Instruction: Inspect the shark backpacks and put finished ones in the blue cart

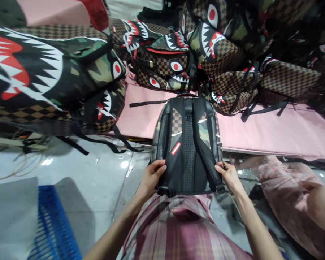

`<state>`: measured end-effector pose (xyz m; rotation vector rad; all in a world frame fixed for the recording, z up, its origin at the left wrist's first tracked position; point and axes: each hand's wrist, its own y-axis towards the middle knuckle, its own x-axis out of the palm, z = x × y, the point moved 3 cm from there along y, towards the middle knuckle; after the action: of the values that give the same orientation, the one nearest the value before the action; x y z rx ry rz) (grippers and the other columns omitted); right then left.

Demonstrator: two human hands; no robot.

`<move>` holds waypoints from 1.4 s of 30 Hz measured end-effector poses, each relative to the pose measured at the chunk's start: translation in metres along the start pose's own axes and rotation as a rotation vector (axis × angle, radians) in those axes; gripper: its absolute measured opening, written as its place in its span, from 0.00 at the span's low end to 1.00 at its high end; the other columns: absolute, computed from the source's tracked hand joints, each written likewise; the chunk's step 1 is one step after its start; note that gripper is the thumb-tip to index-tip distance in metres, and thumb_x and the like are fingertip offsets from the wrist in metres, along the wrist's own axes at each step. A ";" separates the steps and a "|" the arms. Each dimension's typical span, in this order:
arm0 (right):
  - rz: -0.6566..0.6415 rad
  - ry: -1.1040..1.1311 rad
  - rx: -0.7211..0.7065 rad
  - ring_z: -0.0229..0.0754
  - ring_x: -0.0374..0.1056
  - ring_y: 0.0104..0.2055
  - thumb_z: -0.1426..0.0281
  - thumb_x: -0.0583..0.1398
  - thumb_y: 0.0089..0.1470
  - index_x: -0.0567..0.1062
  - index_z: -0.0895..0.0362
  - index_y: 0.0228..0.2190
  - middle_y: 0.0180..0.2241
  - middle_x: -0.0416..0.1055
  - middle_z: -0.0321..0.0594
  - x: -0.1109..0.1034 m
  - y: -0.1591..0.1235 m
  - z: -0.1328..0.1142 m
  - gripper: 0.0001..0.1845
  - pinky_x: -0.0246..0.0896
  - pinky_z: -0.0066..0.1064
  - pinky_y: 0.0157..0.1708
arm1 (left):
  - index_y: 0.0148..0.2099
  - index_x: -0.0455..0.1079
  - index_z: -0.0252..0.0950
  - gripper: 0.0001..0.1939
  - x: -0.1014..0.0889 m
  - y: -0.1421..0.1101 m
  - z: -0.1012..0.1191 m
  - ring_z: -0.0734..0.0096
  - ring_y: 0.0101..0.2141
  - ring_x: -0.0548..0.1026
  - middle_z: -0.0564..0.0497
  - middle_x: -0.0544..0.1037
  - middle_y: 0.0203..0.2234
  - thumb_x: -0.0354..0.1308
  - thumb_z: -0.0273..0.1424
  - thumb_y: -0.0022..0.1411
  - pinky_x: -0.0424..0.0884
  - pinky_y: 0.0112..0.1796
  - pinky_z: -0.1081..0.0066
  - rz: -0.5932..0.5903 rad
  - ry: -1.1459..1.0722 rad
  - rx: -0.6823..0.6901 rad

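Note:
A black backpack lies in front of me with its strap side up, its top on the pink surface and its bottom edge at my lap. It has two padded shoulder straps, checkered and camouflage panels, and a small red-and-white label. At the lower left side, my left hand pinches the backpack's edge by the strap. My right hand pinches the opposite edge, fingers closed. Something small and dark shows by its fingers, too small to name. A loose black strap extends left from the top.
Finished-looking backpacks with shark-mouth prints pile along the pink table. A large one overhangs the left side, straps dangling. A blue plastic crate stands on the tiled floor at lower left. Another person's legs are close on the right.

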<state>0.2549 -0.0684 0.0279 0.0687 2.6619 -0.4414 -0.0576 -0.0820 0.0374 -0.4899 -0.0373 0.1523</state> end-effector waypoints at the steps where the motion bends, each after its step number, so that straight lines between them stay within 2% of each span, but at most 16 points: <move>1: 0.005 0.067 0.037 0.41 0.65 0.29 0.58 0.63 0.40 0.75 0.59 0.24 0.25 0.71 0.38 0.001 0.001 0.002 0.16 0.56 0.31 0.31 | 0.34 0.73 0.35 0.16 -0.001 0.000 -0.001 0.73 0.25 0.67 0.54 0.73 0.23 0.61 0.37 0.41 0.61 0.28 0.75 0.021 0.011 -0.011; 3: 0.008 0.130 0.065 0.39 0.63 0.28 0.58 0.64 0.39 0.74 0.59 0.23 0.24 0.69 0.36 0.001 0.003 0.004 0.16 0.55 0.29 0.31 | 0.34 0.73 0.36 0.16 -0.002 0.000 0.000 0.74 0.25 0.66 0.55 0.73 0.23 0.61 0.38 0.40 0.60 0.27 0.75 0.032 0.035 -0.026; 9: -0.014 0.217 0.089 0.37 0.61 0.28 0.59 0.65 0.37 0.74 0.59 0.22 0.24 0.68 0.35 -0.001 0.009 0.008 0.16 0.54 0.28 0.31 | 0.36 0.72 0.34 0.18 0.000 0.000 0.004 0.74 0.25 0.66 0.53 0.73 0.25 0.61 0.39 0.43 0.60 0.26 0.76 -0.035 0.067 -0.034; 14: -0.057 0.269 0.129 0.34 0.58 0.24 0.58 0.65 0.37 0.73 0.59 0.21 0.21 0.65 0.33 0.000 0.012 0.009 0.16 0.51 0.27 0.27 | 0.36 0.72 0.32 0.20 -0.002 0.007 0.004 0.77 0.21 0.63 0.55 0.70 0.21 0.62 0.39 0.42 0.58 0.23 0.76 -0.050 0.086 -0.074; 22: -0.096 0.299 0.246 0.29 0.43 0.15 0.53 0.62 0.41 0.71 0.59 0.21 0.14 0.54 0.28 -0.003 0.018 0.013 0.20 0.35 0.25 0.16 | 0.36 0.70 0.32 0.24 -0.003 0.016 0.006 0.77 0.20 0.64 0.55 0.70 0.21 0.64 0.43 0.39 0.61 0.22 0.75 -0.017 0.129 -0.116; 24: -0.090 0.295 0.246 0.30 0.47 0.15 0.53 0.61 0.42 0.73 0.59 0.23 0.15 0.58 0.30 -0.004 0.020 0.013 0.20 0.39 0.25 0.16 | 0.38 0.70 0.33 0.25 -0.009 0.024 0.015 0.74 0.23 0.67 0.54 0.72 0.24 0.63 0.45 0.40 0.65 0.24 0.74 0.052 0.160 -0.049; 26: -0.081 0.267 0.196 0.33 0.57 0.20 0.54 0.61 0.44 0.76 0.59 0.27 0.21 0.67 0.34 -0.003 0.021 0.009 0.19 0.51 0.25 0.21 | 0.40 0.70 0.34 0.25 -0.015 0.036 0.033 0.70 0.28 0.70 0.52 0.73 0.27 0.62 0.45 0.42 0.68 0.28 0.72 0.169 0.197 0.075; 28: -0.092 0.197 0.120 0.38 0.65 0.29 0.57 0.62 0.43 0.77 0.58 0.35 0.28 0.72 0.37 0.000 0.024 -0.002 0.20 0.58 0.29 0.31 | 0.41 0.70 0.35 0.23 -0.015 0.054 0.061 0.68 0.31 0.72 0.51 0.74 0.29 0.60 0.45 0.46 0.70 0.32 0.71 0.260 0.229 0.219; 29: -0.093 0.166 0.086 0.40 0.66 0.32 0.59 0.64 0.41 0.77 0.57 0.38 0.30 0.73 0.38 0.001 0.027 -0.010 0.22 0.59 0.31 0.36 | 0.42 0.70 0.35 0.22 -0.011 0.066 0.078 0.68 0.33 0.72 0.50 0.74 0.30 0.59 0.44 0.48 0.70 0.34 0.71 0.274 0.241 0.290; 31: -0.065 0.186 0.050 0.42 0.67 0.33 0.60 0.65 0.39 0.76 0.58 0.40 0.30 0.74 0.39 0.002 0.040 -0.031 0.24 0.60 0.33 0.38 | 0.44 0.69 0.35 0.20 0.004 0.095 0.114 0.68 0.35 0.73 0.49 0.75 0.33 0.57 0.42 0.51 0.70 0.38 0.69 0.246 0.256 0.429; 35: 0.047 0.567 0.015 0.37 0.66 0.27 0.60 0.64 0.42 0.72 0.56 0.45 0.27 0.71 0.36 -0.008 0.098 -0.080 0.27 0.61 0.28 0.28 | 0.45 0.68 0.32 0.18 0.052 0.175 0.178 0.66 0.40 0.73 0.46 0.76 0.37 0.53 0.37 0.55 0.68 0.43 0.68 0.143 0.274 0.578; 37: 0.034 0.754 -0.005 0.32 0.59 0.20 0.62 0.65 0.42 0.70 0.56 0.46 0.21 0.67 0.31 -0.014 0.135 -0.100 0.28 0.56 0.24 0.20 | 0.47 0.68 0.30 0.18 0.076 0.220 0.202 0.65 0.42 0.72 0.43 0.75 0.40 0.50 0.34 0.57 0.67 0.45 0.66 0.131 0.339 0.600; 40: -0.069 0.925 -0.018 0.27 0.46 0.13 0.65 0.66 0.39 0.71 0.57 0.40 0.16 0.56 0.25 -0.016 0.183 -0.114 0.23 0.43 0.21 0.11 | 0.48 0.68 0.27 0.18 0.107 0.277 0.222 0.61 0.45 0.71 0.39 0.74 0.44 0.48 0.31 0.58 0.63 0.49 0.64 0.102 0.444 0.628; 42: -0.138 0.984 -0.011 0.27 0.42 0.13 0.66 0.65 0.38 0.72 0.57 0.36 0.16 0.52 0.24 -0.013 0.201 -0.114 0.19 0.42 0.21 0.11 | 0.48 0.68 0.28 0.19 0.126 0.302 0.229 0.61 0.46 0.71 0.40 0.74 0.45 0.50 0.32 0.57 0.62 0.50 0.65 0.006 0.468 0.651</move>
<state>0.2429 0.1588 0.0706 0.1231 3.6515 -0.5290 0.0089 0.3072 0.0971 0.1339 0.4602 0.0462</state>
